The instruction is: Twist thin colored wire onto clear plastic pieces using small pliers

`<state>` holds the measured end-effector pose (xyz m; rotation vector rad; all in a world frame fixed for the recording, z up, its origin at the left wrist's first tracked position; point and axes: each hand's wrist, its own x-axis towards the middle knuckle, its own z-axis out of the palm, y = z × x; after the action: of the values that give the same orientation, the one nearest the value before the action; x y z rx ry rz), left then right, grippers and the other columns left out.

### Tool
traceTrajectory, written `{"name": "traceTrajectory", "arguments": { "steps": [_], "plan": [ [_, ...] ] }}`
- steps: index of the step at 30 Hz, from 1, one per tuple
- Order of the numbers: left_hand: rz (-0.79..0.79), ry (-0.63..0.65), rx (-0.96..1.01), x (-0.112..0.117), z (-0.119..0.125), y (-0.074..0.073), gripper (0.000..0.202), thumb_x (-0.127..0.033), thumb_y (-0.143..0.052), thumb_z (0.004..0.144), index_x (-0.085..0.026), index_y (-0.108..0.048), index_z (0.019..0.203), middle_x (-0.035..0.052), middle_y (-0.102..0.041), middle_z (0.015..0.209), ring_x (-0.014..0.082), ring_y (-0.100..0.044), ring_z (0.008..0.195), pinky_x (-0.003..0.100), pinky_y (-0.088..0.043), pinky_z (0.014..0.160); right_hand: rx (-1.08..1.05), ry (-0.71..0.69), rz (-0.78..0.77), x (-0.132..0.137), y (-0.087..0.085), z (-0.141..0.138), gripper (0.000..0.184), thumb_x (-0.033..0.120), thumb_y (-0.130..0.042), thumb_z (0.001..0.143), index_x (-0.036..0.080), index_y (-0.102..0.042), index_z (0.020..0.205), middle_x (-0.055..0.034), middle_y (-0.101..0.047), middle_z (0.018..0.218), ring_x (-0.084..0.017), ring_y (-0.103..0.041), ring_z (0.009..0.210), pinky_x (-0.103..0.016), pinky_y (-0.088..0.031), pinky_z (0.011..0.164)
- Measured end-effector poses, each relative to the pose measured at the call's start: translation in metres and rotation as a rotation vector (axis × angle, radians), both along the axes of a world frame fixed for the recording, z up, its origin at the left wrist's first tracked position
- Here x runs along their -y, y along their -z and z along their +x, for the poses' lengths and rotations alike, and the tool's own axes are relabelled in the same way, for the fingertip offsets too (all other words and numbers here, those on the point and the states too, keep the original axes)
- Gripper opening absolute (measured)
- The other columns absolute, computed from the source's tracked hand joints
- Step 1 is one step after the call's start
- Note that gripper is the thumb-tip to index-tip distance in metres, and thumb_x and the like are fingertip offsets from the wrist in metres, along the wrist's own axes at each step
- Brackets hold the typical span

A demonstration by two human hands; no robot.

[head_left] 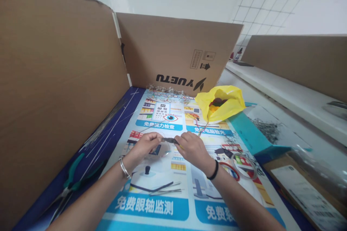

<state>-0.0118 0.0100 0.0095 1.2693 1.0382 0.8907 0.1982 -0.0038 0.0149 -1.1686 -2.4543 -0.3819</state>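
Note:
My right hand (193, 150) is wrapped round a pair of pliers (170, 140), whose dark jaws point left. My left hand (145, 147) pinches a thin wire (166, 154) right at the tip of those jaws. The wire curves in a loose loop below the pliers, though its ends are hard to make out. Several thin metal rods (166, 189) lie on the printed sheet (162, 216) below my hands. Beside my left forearm rest large pliers with teal handles (73, 173).
Cardboard panels (162, 50) stand at the left and back. Tangled wire bits (170, 92) lie along the back. At the right are a yellow plastic bag (227, 97), a teal box (249, 135) with small metal pieces, wire or tape rings (246, 166) and a labelled parcel (306, 191).

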Motion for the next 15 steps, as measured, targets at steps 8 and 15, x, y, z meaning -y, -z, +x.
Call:
{"name": "traceTrajectory", "arguments": {
  "steps": [8, 15],
  "plan": [
    [0.004, -0.022, -0.016, 0.0014, 0.0017, 0.0002, 0.02, -0.035, -0.059, 0.073, -0.015, -0.056, 0.069, -0.0079, -0.037, 0.046, 0.0055, -0.028, 0.041, 0.019, -0.019, 0.042, -0.003, 0.008, 0.0, -0.0004, -0.001, 0.0, 0.017, 0.029, -0.047, 0.089, 0.019, -0.061, 0.09, -0.0047, -0.056, 0.074, -0.017, -0.049, 0.073, -0.029, -0.035, 0.07],
    [-0.012, -0.073, -0.052, 0.0009, 0.0027, -0.003, 0.019, -0.034, -0.058, 0.072, -0.016, -0.054, 0.066, -0.0076, -0.037, 0.044, 0.006, -0.029, 0.04, 0.02, -0.02, 0.042, -0.074, 0.039, -0.088, -0.0027, 0.0079, -0.0006, 0.016, 0.029, -0.05, 0.087, 0.019, -0.061, 0.093, -0.0061, -0.059, 0.078, -0.019, -0.053, 0.077, -0.03, -0.039, 0.07]
  ]
}}
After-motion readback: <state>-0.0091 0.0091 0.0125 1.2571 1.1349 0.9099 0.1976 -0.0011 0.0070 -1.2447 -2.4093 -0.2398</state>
